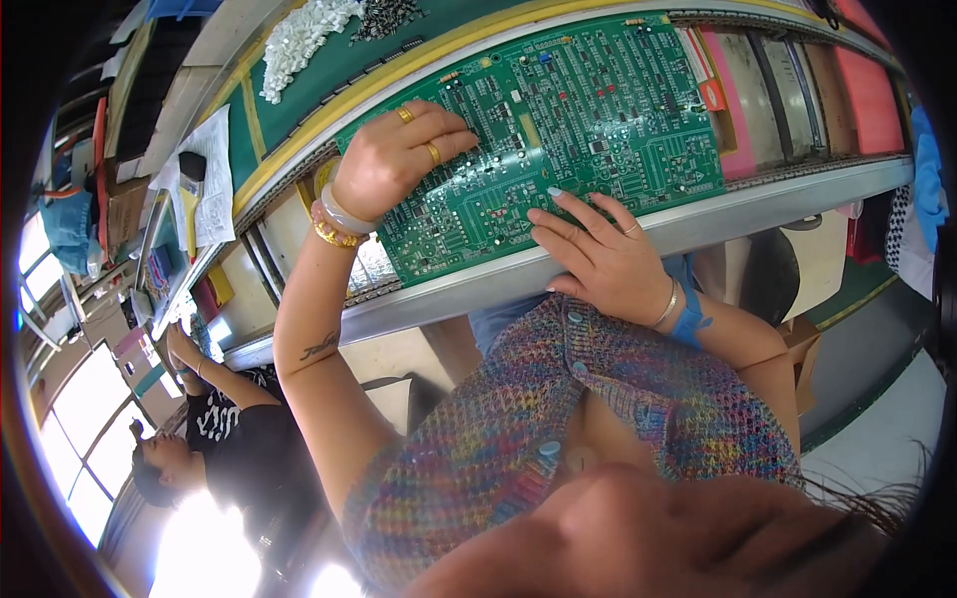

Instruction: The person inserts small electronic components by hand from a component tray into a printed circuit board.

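Pressing down on large green circuit board [558,130] with both hands, head view only. Left hand [394,154] curled over board's left part, fingers [449,135] bunched together, tips touching board surface; whether pinching a small part, cannot tell. Right hand [598,254] flat on board's near edge, fingers spread, holding nothing. Board lying tilted across metal conveyor rails [618,234] in front of torso, well populated with small components already, some bare spots toward lower left, so judged partway through populating. Heap of white parts [299,40] and dark parts [389,15] on green worktop [329,80] beyond board, well apart from hands. Second person [224,429] at lower left, own hand near a neighbouring station.
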Motion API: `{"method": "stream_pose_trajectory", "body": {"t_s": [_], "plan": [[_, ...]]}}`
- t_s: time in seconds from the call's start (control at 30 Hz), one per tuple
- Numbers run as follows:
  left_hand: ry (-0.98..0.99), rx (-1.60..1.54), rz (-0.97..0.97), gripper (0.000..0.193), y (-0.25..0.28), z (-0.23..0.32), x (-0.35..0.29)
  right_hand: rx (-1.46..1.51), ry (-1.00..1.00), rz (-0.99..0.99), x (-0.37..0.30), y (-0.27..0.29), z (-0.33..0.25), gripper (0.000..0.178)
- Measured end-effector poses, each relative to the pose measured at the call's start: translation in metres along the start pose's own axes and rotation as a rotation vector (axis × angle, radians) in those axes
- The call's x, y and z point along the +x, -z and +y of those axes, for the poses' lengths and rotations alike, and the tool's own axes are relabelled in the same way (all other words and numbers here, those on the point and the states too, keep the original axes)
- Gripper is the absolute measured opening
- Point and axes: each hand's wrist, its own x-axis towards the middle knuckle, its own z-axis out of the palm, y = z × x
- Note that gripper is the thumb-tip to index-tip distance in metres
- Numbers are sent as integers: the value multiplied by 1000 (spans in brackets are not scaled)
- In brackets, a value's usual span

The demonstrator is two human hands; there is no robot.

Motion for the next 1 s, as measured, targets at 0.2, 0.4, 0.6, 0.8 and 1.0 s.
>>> {"method": "stream_pose_trajectory", "body": {"t_s": [0.2,0.4,0.6,0.8,1.0], "plan": [[-90,-27,-75,27,-7,-1,4,5,-14,8,-2,3,2,58],[-138,3,-69,27,-9,1,9,-8,-19,6,-3,7,3,54],[-157,14,-69,26,-10,1,10,-5,-18,3,-3,7,3,55],[-170,23,-93,27,-10,-1,11,5,-24,-13,-3,6,3,57],[-211,22,-105,28,-10,-3,14,16,-26,-5,-4,6,3,59]]}}
